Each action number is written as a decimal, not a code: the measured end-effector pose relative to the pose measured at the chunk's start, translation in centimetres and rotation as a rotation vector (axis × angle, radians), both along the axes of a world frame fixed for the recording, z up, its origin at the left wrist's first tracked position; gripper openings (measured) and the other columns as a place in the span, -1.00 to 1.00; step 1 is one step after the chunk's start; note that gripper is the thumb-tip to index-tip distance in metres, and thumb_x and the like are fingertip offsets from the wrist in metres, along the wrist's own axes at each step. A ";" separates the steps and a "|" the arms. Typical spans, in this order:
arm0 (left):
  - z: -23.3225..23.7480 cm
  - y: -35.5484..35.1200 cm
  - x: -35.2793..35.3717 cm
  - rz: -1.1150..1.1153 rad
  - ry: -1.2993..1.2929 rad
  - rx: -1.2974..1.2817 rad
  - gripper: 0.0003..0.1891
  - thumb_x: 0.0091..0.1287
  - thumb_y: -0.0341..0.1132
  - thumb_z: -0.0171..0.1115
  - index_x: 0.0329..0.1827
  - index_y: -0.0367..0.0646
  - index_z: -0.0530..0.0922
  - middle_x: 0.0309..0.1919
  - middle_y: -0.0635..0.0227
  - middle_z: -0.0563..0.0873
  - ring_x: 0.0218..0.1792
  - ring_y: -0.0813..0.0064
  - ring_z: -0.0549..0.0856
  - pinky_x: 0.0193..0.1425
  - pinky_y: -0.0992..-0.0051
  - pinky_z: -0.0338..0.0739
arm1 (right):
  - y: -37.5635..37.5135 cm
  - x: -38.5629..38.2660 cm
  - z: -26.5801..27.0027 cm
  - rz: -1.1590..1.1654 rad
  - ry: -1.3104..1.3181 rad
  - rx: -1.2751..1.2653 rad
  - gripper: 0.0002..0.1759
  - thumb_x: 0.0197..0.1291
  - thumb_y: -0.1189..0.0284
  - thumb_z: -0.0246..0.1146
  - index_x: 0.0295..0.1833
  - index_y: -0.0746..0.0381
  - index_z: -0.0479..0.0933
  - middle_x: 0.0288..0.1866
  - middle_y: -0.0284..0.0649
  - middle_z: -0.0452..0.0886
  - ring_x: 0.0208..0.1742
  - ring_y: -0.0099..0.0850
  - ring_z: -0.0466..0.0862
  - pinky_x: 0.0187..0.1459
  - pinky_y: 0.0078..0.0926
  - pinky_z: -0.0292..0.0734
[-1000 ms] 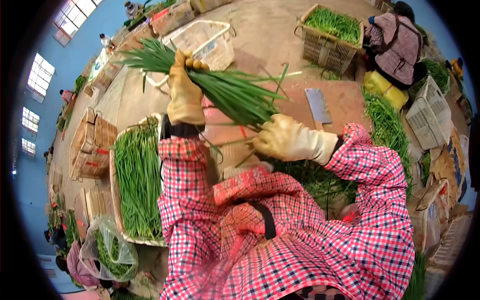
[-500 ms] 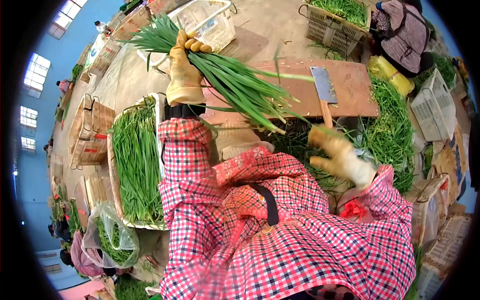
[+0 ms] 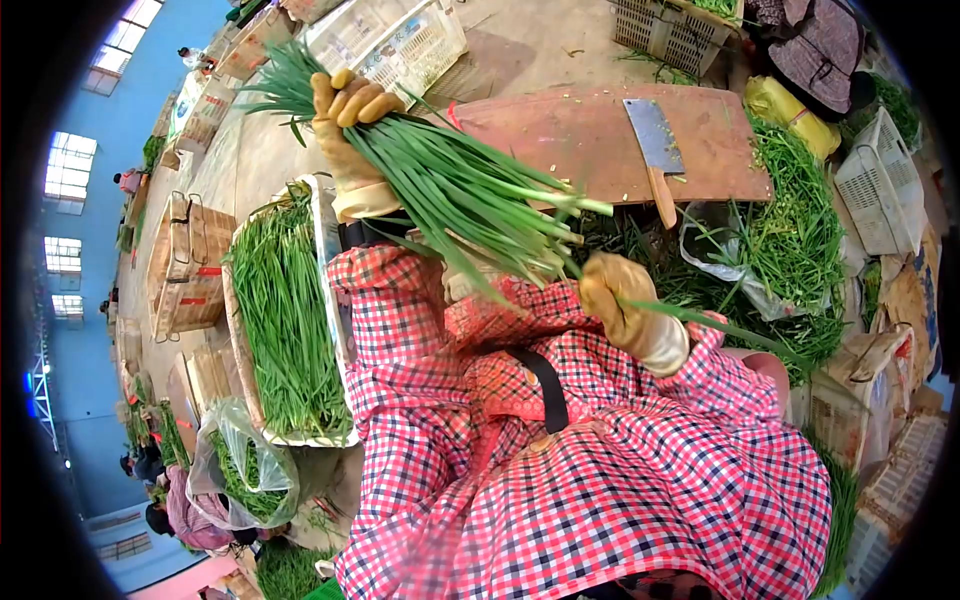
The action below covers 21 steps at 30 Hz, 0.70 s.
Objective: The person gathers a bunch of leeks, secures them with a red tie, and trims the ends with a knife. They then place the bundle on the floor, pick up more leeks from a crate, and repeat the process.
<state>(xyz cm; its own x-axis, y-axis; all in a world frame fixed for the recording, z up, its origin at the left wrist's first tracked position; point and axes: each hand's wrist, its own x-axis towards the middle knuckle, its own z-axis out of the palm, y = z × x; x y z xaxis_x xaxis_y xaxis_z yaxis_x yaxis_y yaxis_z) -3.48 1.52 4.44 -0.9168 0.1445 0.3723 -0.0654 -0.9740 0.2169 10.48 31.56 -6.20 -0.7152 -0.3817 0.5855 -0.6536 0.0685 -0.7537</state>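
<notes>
My left hand (image 3: 350, 110), in a tan work glove, is closed round a thick bunch of garlic chives (image 3: 450, 170). The leafy ends stick out at the upper left, and the pale cut ends point right and down over my lap. My right hand (image 3: 622, 305), in the same kind of glove, is closed beside those pale ends. A single long chive leaf (image 3: 720, 322) runs out of it to the right. Beyond the bunch, a cleaver (image 3: 655, 140) with a wooden handle lies on a reddish-brown board (image 3: 560, 135), its handle over the near edge.
A white crate (image 3: 335, 270) full of chives stands at my left, with a clear bag (image 3: 215, 475) of greens below it. Loose trimmings (image 3: 800, 230) heap up at the right. Another crate (image 3: 400, 50) stands beyond the board. A person (image 3: 815, 60) sits at the upper right.
My right hand has come left and down from near the cleaver handle to the bunch's cut ends, and now grips a leaf. My left hand still holds the bunch, slightly lower.
</notes>
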 end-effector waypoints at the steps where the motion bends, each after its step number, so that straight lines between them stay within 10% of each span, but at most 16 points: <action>1: 0.1 -0.5 0.1 -0.013 0.020 0.029 -0.68 0.55 -0.10 0.08 -0.30 -0.16 0.49 -0.69 0.66 0.40 -0.62 0.75 0.44 -0.41 0.61 0.39 | 1.1 1.0 -0.8 0.021 -0.046 0.087 -0.72 0.41 0.39 0.17 -0.39 0.27 0.41 -0.49 -0.18 0.45 -0.51 -0.23 0.50 -0.47 -0.28 0.41; 5: -0.4 -2.5 0.2 -0.022 0.050 0.050 -0.68 0.51 -0.10 0.17 -0.30 -0.18 0.53 -0.71 0.69 0.41 -0.63 0.77 0.44 -0.41 0.63 0.41 | 5.6 0.9 -3.8 0.177 -0.217 0.911 -0.80 0.28 0.37 0.31 -0.28 0.25 0.49 -0.33 -0.18 0.57 -0.30 -0.12 0.63 -0.28 -0.20 0.55; 9: -0.1 -1.4 1.5 -0.038 0.118 0.099 -0.68 0.52 -0.08 0.13 -0.30 -0.15 0.51 -0.72 0.69 0.43 -0.65 0.77 0.46 -0.41 0.64 0.45 | 5.3 -4.5 2.8 -0.020 0.089 0.445 -0.35 0.17 0.45 0.35 0.40 0.16 0.40 0.24 -0.09 0.61 0.25 -0.21 0.61 0.26 -0.31 0.51; 11: 0.2 -0.3 2.2 -0.058 0.150 0.109 -0.68 0.53 -0.07 0.11 -0.30 -0.13 0.50 -0.73 0.69 0.44 -0.67 0.77 0.46 -0.41 0.64 0.46 | 2.3 -6.6 7.0 0.043 0.010 0.282 -0.32 0.15 0.45 0.39 0.41 0.22 0.41 0.34 -0.19 0.57 0.36 -0.21 0.54 0.36 -0.24 0.40; 15: 0.2 -0.2 3.0 -0.054 0.174 0.121 -0.68 0.54 -0.05 0.08 -0.29 -0.10 0.48 -0.74 0.69 0.46 -0.69 0.77 0.48 -0.40 0.65 0.50 | -1.8 -9.8 4.0 0.351 -0.038 0.393 -0.45 0.22 0.43 0.33 0.36 0.15 0.48 0.02 -0.02 0.65 0.01 -0.11 0.67 0.02 -0.30 0.58; 21: -1.5 -4.1 4.1 0.102 0.176 0.228 -0.72 0.54 -0.08 0.06 -0.29 -0.05 0.45 -0.69 0.67 0.44 -0.67 0.75 0.47 -0.40 0.66 0.52 | 1.5 -5.8 -1.5 0.173 -0.010 0.290 -0.77 0.15 0.52 0.25 -0.07 0.13 0.68 -0.31 -0.12 0.68 -0.22 -0.10 0.68 -0.19 -0.19 0.56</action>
